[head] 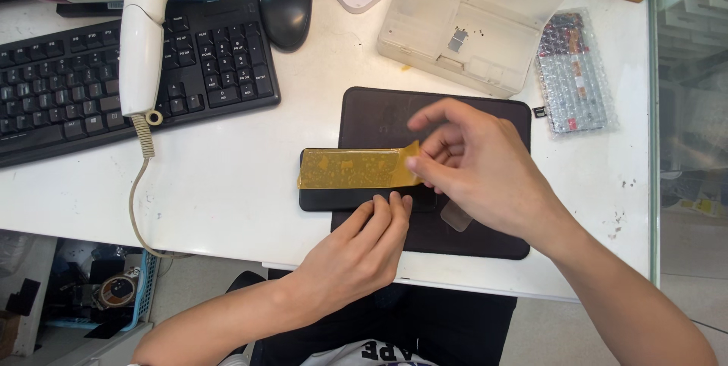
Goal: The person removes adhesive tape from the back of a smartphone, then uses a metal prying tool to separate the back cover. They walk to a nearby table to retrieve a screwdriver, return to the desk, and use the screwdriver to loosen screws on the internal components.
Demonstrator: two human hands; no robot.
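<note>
A yellow film (355,168) is pinched at its end in the closed grip of the right hand (485,169), while the black phone (341,197) beneath is pressed down by the left hand's (360,248) flat, empty fingertips (390,203).

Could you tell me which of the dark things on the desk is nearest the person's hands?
The black phone on the dark mat: the left hand presses its edge, while keyboard and mouse lie further back.
</note>
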